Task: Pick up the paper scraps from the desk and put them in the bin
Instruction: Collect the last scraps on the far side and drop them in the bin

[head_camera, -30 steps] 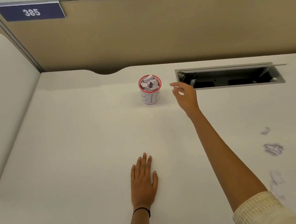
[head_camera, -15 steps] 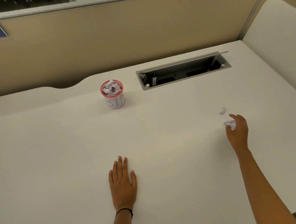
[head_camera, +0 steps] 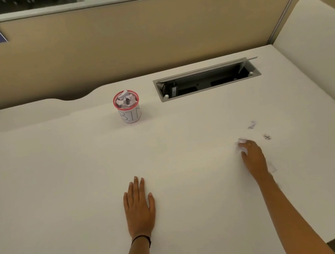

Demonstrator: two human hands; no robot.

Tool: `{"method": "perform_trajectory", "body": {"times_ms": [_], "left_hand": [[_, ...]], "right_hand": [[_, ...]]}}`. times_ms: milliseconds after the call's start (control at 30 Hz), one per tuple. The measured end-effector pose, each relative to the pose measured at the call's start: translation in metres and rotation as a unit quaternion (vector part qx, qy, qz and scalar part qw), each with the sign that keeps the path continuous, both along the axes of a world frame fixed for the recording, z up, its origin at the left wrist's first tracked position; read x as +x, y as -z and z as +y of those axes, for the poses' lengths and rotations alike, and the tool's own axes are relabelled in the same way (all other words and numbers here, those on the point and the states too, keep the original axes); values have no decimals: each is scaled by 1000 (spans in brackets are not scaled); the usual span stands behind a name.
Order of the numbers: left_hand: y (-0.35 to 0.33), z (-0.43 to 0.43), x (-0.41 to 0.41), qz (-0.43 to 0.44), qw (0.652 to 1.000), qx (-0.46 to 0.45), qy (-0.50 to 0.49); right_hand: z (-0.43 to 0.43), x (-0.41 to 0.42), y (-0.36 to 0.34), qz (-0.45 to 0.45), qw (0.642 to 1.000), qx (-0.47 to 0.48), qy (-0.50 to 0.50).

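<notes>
Your right hand [head_camera: 252,157] has slid toward 9 o'clock since half a second ago, uncovering a pale scrap [head_camera: 272,166] that lies just beside the wrist at 4 o'clock. The fingers curl round a crumpled scrap [head_camera: 242,145], which pokes out at the hand's 11 o'clock, low over the worktop [head_camera: 62,186]; whether it has left the surface you cannot tell. Two more lie loose nearby: a far scrap [head_camera: 251,125] at 12 o'clock and a dark-marked scrap [head_camera: 267,137] at 2 o'clock, neither touching the hand. The bin [head_camera: 130,116], heaped with paper, stands well apart at 10 o'clock. Your left hand [head_camera: 139,207] lies palm down, fingers straight, at 6 o'clock from the bin.
</notes>
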State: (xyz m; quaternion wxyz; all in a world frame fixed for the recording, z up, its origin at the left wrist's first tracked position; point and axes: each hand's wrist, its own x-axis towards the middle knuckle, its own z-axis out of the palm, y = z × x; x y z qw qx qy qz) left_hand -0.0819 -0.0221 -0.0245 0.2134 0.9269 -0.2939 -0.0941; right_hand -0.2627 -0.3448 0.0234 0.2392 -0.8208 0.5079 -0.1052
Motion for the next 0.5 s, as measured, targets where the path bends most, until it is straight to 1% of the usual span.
{"method": "perform_trajectory", "body": {"times_ms": [133, 233, 300, 367, 500], "left_hand": [[-3, 0, 0, 2, 1000, -6, 2], [-6, 0, -1, 7, 1000, -11, 0], [-7, 0, -1, 9, 1000, -10, -1], [-7, 0, 0, 10, 1000, -7, 0], [-7, -1, 1, 15, 1000, -5, -2]], "right_hand": [[37, 34, 5, -10, 997, -34, -67], [57, 65, 9, -1, 991, -26, -128], [66, 89, 9, -21, 985, -7, -172], [73, 114, 5, -69, 978, 26, -196], [77, 174, -19, -195, 961, 118, -157]]}}
